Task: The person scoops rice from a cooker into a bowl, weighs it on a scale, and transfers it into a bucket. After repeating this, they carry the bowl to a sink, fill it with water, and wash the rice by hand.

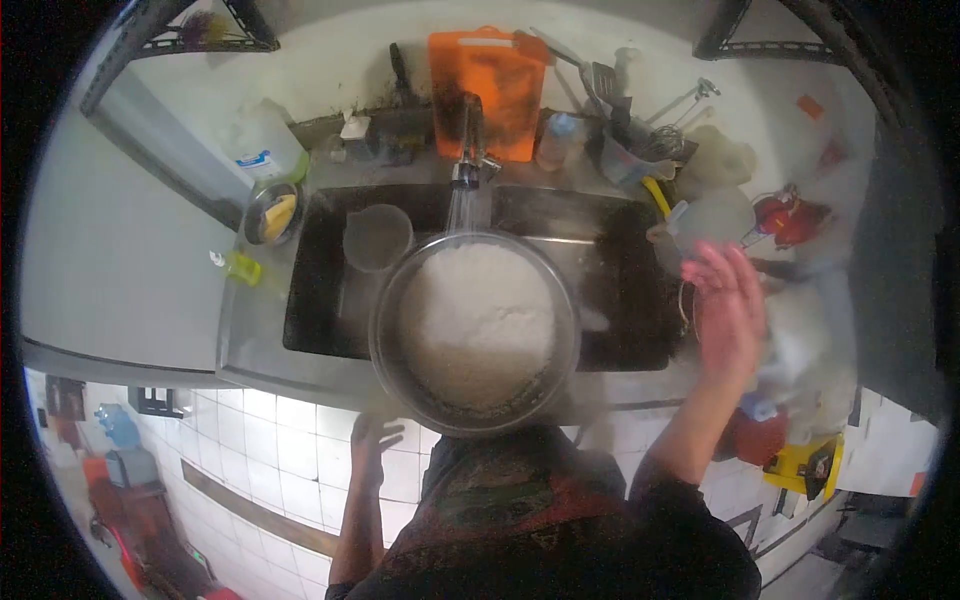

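Water runs from the tap [466,172] into a large round bowl [568,365]. A thick white mass [485,300], smooth to lumpy on top, fills much of the bowl, which overlaps the sink's front edge in this view. My left hand [372,442] hangs below the counter's front edge, left of the bowl, with its fingers apart and nothing in it. Raised at the right end of the sink is my right hand [728,315], open with fingers stretched upward. Its fingertips are close to a translucent plastic container [712,222].
A clear round tub [378,238] sits in the dark sink [625,300]. At the back stand an orange cutting board [488,95] and a utensil holder [628,160]. Soap bottles [242,267] and a small bowl with a yellow sponge [278,215] are at left.
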Action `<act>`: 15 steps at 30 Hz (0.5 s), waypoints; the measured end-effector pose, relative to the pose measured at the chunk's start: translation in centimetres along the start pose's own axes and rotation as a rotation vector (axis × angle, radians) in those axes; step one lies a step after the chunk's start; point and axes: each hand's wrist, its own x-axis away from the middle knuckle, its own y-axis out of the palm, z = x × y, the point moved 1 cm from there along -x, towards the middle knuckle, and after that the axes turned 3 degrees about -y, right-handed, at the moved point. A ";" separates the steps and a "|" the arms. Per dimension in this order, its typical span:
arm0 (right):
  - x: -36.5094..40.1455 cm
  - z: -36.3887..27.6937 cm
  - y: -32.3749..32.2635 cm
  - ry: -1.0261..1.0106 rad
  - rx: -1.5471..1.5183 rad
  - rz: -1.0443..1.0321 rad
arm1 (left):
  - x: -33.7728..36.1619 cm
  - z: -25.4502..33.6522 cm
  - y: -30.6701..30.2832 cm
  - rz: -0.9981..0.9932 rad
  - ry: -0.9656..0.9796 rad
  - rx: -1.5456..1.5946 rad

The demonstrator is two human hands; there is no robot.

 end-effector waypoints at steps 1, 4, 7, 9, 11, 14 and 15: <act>0.5 1.3 -1.0 0.009 -0.228 -0.024 | -0.6 0.6 0.2 0.032 0.052 0.002; 2.0 6.6 -2.5 0.446 -0.379 0.027 | -3.3 0.2 -0.9 0.084 0.196 -0.004; 9.0 16.1 -5.5 0.762 1.480 -0.280 | -4.4 3.2 0.1 0.061 0.387 -0.098; 11.1 15.8 -4.9 0.879 0.244 0.161 | -3.2 7.6 0.8 0.080 0.458 -0.207; 12.5 14.6 -4.6 0.948 0.470 0.034 | -1.8 12.2 1.0 0.081 0.613 -0.089; 14.2 13.5 -6.0 0.949 0.641 -0.008 | 3.2 21.0 3.7 0.148 1.101 -0.238; 14.5 12.7 -6.0 0.878 0.565 0.054 | 5.9 24.3 3.7 0.308 1.271 -0.422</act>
